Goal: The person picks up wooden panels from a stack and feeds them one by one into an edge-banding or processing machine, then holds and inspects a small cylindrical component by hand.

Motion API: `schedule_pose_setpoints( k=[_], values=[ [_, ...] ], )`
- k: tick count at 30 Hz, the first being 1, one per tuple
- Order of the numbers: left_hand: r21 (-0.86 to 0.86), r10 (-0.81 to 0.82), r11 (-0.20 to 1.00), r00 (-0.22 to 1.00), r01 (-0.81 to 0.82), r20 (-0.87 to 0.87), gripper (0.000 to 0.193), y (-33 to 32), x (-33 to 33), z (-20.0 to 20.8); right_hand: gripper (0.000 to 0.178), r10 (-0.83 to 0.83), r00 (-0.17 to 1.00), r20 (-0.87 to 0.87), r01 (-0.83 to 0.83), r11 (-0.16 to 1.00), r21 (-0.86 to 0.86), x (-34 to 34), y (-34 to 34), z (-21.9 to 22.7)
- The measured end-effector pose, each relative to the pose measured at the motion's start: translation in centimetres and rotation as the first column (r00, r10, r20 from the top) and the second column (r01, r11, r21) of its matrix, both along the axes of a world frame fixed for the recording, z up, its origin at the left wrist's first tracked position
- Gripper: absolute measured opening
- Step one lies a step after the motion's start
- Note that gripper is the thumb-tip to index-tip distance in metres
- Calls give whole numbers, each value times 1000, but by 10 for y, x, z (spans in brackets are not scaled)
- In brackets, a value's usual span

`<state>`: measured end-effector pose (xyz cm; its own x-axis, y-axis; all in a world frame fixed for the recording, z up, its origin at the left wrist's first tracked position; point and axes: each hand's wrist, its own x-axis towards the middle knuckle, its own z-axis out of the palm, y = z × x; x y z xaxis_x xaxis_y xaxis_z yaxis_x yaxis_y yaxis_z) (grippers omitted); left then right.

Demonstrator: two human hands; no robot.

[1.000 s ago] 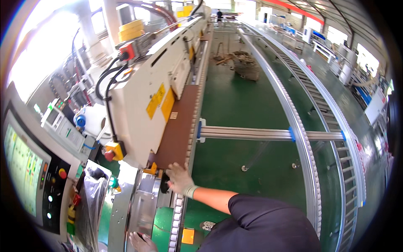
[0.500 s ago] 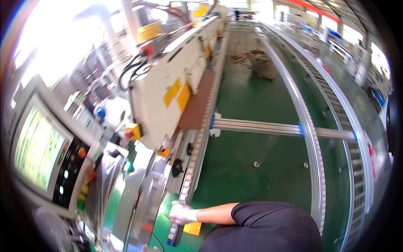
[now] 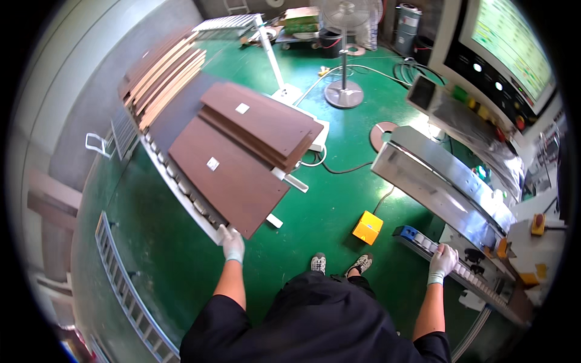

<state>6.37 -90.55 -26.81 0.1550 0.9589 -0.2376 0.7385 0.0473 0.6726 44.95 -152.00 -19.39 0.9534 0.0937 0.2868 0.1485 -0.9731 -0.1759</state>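
My left hand (image 3: 232, 243), in a white glove, grips the near end of a roller rack (image 3: 175, 181), right beside the corner of a large brown board (image 3: 227, 175) lying on it. More brown boards (image 3: 260, 121) are stacked behind it, each with a small white label. My right hand (image 3: 442, 261), also gloved, holds the edge of a roller conveyor (image 3: 472, 278) at the foot of a steel-covered machine (image 3: 442, 181). My dark-sleeved arms spread wide to either side.
A yellow foot pedal (image 3: 368, 227) lies on the green floor in front of my shoes. A pedestal fan (image 3: 344, 91), cables, a control panel with a screen (image 3: 508, 54), narrow wood strips (image 3: 163, 78) and a floor rail (image 3: 121, 284) surround me.
The view has swung from the long machine and conveyor line round to the board rack. My right hand stays on the roller conveyor; my left hand now reaches the rack end.
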Motion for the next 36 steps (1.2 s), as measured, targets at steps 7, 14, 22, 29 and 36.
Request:
schedule_pose_setpoints(
  k=[7, 14, 22, 29, 36],
  values=[
    [-541, 526, 825, 573, -165, 628, 41, -45, 6, -36, 35, -48, 999, -1, 47, 995, -86, 17, 2, -10],
    [-670, 517, 742, 648, -13, 560, 47, -36, 38, 27, 23, 189, 977, -99, -178, 978, 110, 20, 66, -6],
    [-755, 69, 497, 848, 428, 526, 63, -140, 21, 50, 37, 582, 729, -360, -298, 744, 598, -107, 265, 2],
    [-788, 180, 506, 852, 349, 493, 68, -133, 23, 45, 52, 763, 161, -626, 663, 386, 641, -167, 270, -52],
    [-776, 690, 602, 366, 189, 625, 59, -15, 19, 54, 55, 740, 306, -599, 555, 372, 744, -162, 209, 31]
  ],
)
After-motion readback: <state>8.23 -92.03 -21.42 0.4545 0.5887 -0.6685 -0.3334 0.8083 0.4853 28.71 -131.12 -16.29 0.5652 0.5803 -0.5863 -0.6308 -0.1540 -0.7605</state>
